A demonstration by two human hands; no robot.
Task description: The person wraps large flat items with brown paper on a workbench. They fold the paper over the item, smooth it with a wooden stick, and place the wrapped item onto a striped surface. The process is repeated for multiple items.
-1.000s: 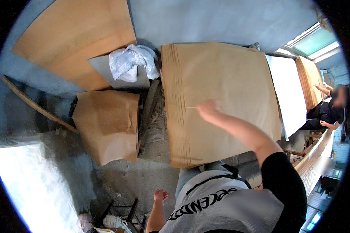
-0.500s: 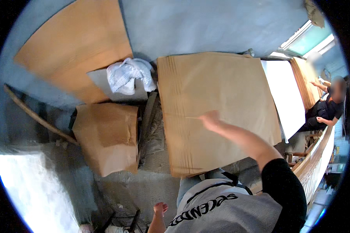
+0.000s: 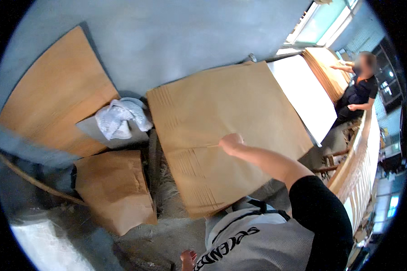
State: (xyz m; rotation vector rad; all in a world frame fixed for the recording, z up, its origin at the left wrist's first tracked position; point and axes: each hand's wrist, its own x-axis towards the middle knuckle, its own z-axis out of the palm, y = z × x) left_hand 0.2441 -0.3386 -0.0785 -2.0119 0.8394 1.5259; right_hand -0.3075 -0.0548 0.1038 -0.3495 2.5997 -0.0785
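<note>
A broad stack of brown paper sheets (image 3: 239,104) lies in front of me, its left margin fanned into narrow steps. Over the middle of the stack, my right hand (image 3: 232,143) is closed around a thin pale stick (image 3: 212,146). The stick points left, toward the stepped margin, at or just above the top sheet; I cannot tell whether it touches. My left hand (image 3: 188,256) hangs low by my side, away from the stack. Its fingers are curled, and nothing shows in them.
White sheets (image 3: 305,97) and another brown stack (image 3: 328,72) continue to the right, where a person in dark clothes (image 3: 359,88) works. A brown paper-covered bundle (image 3: 117,185), a crumpled white plastic bag (image 3: 122,118) and a leaning board (image 3: 61,95) stand left. Wooden slats (image 3: 355,167) run along my right.
My view has turned, so the stacks appear tilted and farther left. My right hand still holds the stick over the sheets. Fanned lines now show in more places along the left margin.
</note>
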